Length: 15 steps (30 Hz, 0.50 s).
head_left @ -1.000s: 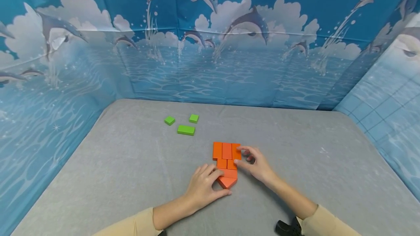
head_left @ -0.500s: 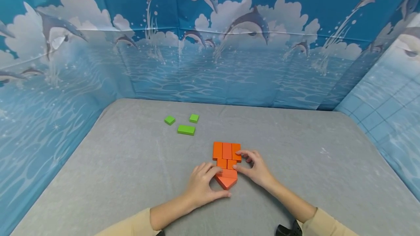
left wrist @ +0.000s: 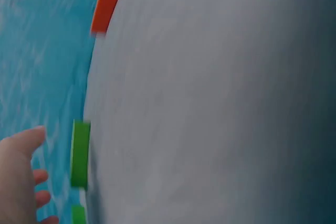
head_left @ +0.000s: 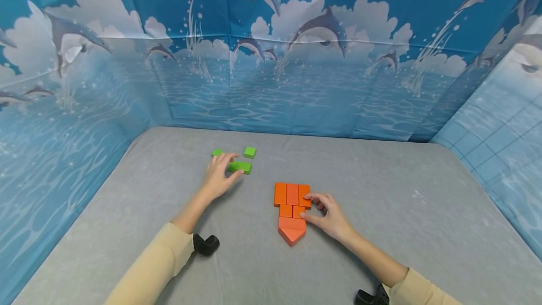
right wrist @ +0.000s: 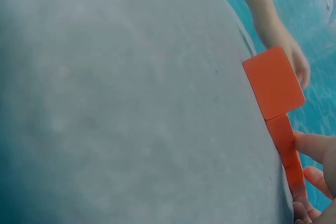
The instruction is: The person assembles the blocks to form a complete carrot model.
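Note:
In the head view, my left hand (head_left: 218, 176) hovers over a long green block (head_left: 244, 167), thumb and fingers spread around it without a grip. Its fingers partly cover a small green block (head_left: 216, 152) behind. The left wrist view has the thumb apart from that long block. Orange blocks lie joined in one flat figure: three oblong blocks (head_left: 292, 194) across the far end, two small blocks (head_left: 286, 211), a wider block (head_left: 291, 223) and a triangular block (head_left: 292, 236) nearest me. My right hand (head_left: 329, 214) rests its thumb and forefinger at the figure's right side.
Another small green block (head_left: 250, 152) stands behind the long one. A grey cloth (head_left: 381, 178) covers the table, and a dolphin-print curtain (head_left: 271, 93) rises along its back and sides. Black wrist devices (head_left: 206, 244) hang under both sleeves.
My left hand has left the near end of the orange figure and moved forward and left to the green blocks. The right hand has slid slightly nearer along the figure, then stayed there.

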### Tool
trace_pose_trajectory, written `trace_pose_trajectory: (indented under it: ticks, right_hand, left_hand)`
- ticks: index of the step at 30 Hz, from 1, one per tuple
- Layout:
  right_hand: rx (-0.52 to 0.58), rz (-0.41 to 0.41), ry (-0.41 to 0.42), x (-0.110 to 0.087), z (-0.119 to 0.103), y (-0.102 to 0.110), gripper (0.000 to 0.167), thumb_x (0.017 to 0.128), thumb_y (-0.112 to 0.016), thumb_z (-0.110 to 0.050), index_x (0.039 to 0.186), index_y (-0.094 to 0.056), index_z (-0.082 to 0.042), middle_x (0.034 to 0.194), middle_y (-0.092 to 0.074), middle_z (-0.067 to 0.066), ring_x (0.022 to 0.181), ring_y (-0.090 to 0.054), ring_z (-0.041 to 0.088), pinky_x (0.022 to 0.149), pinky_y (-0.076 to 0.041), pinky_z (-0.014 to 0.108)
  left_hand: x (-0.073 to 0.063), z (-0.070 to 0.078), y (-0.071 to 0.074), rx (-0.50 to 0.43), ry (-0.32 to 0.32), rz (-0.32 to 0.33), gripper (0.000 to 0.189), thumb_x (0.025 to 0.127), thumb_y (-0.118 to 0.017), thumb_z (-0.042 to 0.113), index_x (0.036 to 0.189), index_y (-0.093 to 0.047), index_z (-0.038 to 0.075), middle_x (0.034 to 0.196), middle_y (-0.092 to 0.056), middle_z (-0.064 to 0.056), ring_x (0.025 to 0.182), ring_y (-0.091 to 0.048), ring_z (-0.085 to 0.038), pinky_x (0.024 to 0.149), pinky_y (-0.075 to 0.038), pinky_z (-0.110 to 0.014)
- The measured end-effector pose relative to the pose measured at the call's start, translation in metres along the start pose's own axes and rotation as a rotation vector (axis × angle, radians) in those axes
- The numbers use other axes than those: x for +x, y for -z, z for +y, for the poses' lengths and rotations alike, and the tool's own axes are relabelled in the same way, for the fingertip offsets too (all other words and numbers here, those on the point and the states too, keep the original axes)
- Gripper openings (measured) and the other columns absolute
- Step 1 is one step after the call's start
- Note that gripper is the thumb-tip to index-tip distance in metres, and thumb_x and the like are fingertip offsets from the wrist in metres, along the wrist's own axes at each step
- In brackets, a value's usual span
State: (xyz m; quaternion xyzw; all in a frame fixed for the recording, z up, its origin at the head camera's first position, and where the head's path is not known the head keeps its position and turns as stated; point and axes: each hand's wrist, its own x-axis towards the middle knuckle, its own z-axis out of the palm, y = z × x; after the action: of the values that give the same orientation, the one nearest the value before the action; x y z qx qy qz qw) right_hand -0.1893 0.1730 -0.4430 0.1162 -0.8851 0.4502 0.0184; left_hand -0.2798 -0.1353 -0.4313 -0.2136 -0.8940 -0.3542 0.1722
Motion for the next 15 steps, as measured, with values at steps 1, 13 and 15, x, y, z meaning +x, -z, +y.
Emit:
trace_pose_trajectory:
  ticks: [1,13,15]
  right_hand:
    - [0.003,0.001,0.002,0.0,0.0,0.0,0.041,0.075,-0.076,-0.018,0.112,-0.061,-0.009,0.104,-0.05,0.009,0.088,-0.045,0.02,0.078,-0.039,0.035]
    - [0.042,-0.021,-0.004,-0.001,-0.004,0.002,0.042,0.076,-0.075,-0.019,0.113,-0.06,-0.008,0.107,-0.049,0.01,0.089,-0.044,0.02,0.078,-0.038,0.033]
    - [0.042,-0.02,-0.008,-0.001,-0.004,0.002,0.042,0.076,-0.075,-0.019,0.113,-0.06,-0.008,0.107,-0.049,0.01,0.089,-0.044,0.02,0.078,-0.038,0.034]
  left_hand:
    - [0.003,-0.007,0.002,0.01,0.013,-0.026,0.044,0.085,-0.065,0.025,0.121,-0.053,0.003,0.104,-0.054,-0.015,0.093,-0.043,-0.029,0.08,-0.032,-0.049]
    - [0.005,-0.041,0.011,0.08,0.046,-0.242,0.045,0.089,-0.059,0.026,0.128,-0.049,0.005,0.111,-0.053,-0.014,0.102,-0.042,-0.031,0.087,-0.029,-0.051]
    - [0.004,-0.042,0.01,0.09,0.054,-0.249,0.044,0.09,-0.058,0.026,0.128,-0.049,0.006,0.113,-0.053,-0.013,0.104,-0.042,-0.03,0.086,-0.028,-0.049]
